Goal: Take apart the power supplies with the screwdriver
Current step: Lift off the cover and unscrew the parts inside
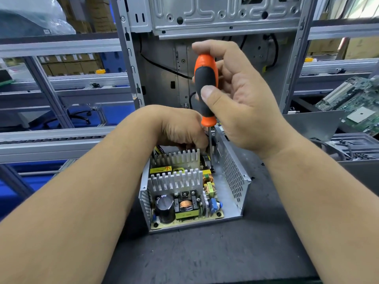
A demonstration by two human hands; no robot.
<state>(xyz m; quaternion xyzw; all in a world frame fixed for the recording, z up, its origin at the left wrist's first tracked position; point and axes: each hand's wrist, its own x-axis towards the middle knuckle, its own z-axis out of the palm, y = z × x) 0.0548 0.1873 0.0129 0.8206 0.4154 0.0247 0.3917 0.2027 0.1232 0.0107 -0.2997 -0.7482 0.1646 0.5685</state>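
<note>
An opened power supply (233,177) with a perforated metal housing stands on the dark table, its circuit board, heat sinks and coils exposed. My right hand (242,103) grips the orange-and-black screwdriver (205,89) upright; its shaft reaches down into the far right corner of the board. My left hand (180,128) reaches into the far side of the housing behind the rear heat sink, fingers curled down among the parts; what they hold is hidden.
An empty grey computer case (225,21) stands upright just behind the power supply. A green motherboard (354,101) lies at the right on metal parts. Aluminium conveyor rails (61,138) run along the left. The dark table surface (205,259) extends toward me.
</note>
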